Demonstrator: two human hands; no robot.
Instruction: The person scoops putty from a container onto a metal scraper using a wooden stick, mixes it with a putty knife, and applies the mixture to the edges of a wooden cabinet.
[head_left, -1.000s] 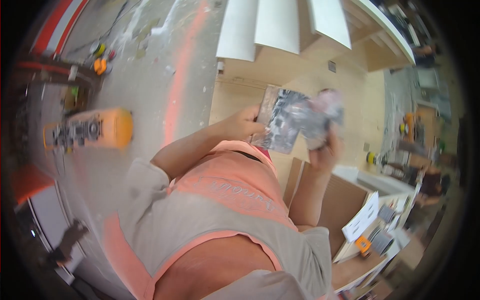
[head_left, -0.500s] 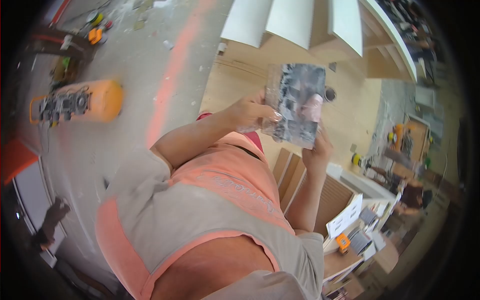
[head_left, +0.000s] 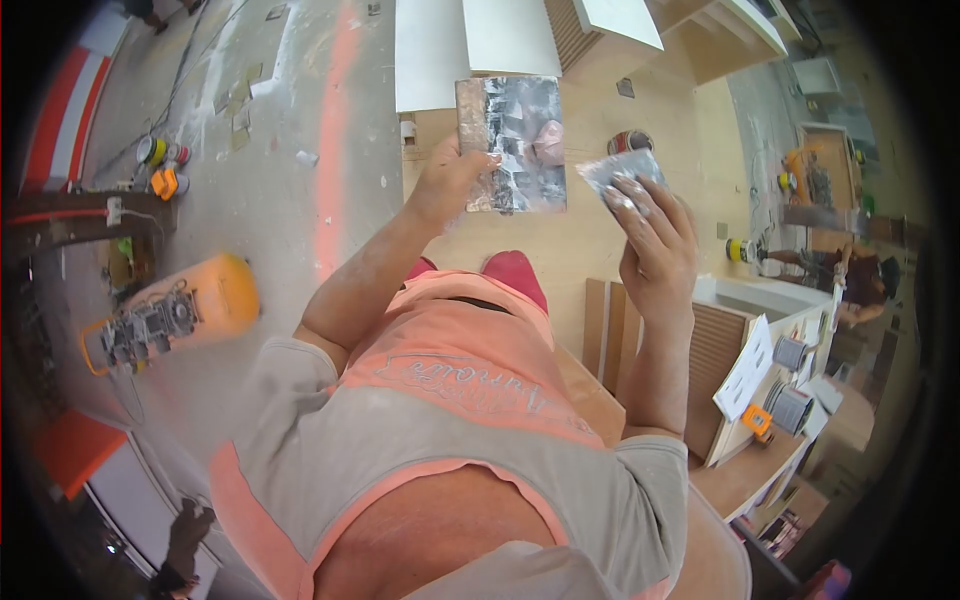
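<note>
A flat, smeared rectangular plate point(head_left: 512, 180) is held up in front of me by my left hand point(head_left: 450, 178), whose thumb lies over its near left part. On the plate's right side sits a lump of pinkish paste point(head_left: 549, 144). My right hand point(head_left: 655, 235) grips a smaller thin metal-looking scraper point(head_left: 640, 165), its whitened fingers spread across the face. The plate and the scraper are apart, with a gap between them.
White panels point(head_left: 510, 40) stand at the top. A round can point(head_left: 629, 143) is behind the scraper. An orange compressor point(head_left: 225, 295) is at left. At right are a slatted panel point(head_left: 716, 370), an orange tape measure point(head_left: 756, 420) and another person point(head_left: 865, 285).
My right hand has moved right, away from the plate, and the scraper now shows clearly. The plate is higher and further left in view. The whole view has shifted.
</note>
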